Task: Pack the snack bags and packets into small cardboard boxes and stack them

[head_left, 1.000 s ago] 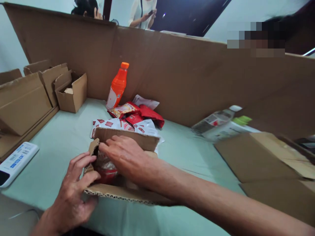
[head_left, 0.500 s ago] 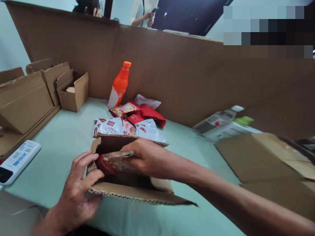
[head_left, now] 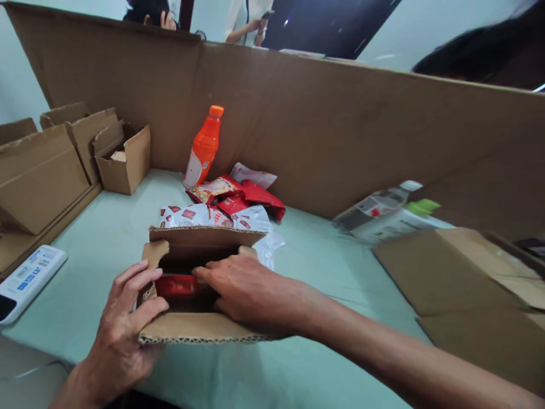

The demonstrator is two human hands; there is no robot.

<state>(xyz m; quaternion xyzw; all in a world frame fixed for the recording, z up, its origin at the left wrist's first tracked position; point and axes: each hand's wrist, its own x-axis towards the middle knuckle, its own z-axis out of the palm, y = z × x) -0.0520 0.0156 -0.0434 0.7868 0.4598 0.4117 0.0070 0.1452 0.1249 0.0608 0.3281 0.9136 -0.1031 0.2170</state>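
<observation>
A small open cardboard box (head_left: 193, 328) sits on the pale green table in front of me. My left hand (head_left: 123, 329) grips its left side flap, thumb and fingers wrapped round the cardboard. My right hand (head_left: 244, 289) reaches into the box from the right, fingers pinched on a red snack packet (head_left: 175, 286) that lies inside. Behind the box lies a heap of red and white snack packets (head_left: 230, 207), and an orange drink bottle (head_left: 203, 147) stands upright behind them.
A tall cardboard partition (head_left: 340, 130) walls off the back. Folded and open cartons (head_left: 123, 153) stand at the left, flat cardboard (head_left: 447, 272) at the right. A white device (head_left: 28, 278) lies at the left edge. Two bottles (head_left: 378, 207) lie on their sides. People stand beyond the partition.
My right hand has pushed the red packet from above the box opening down into the box. The box's flaps have shifted and the far flap now stands upright. My left hand kept its grip.
</observation>
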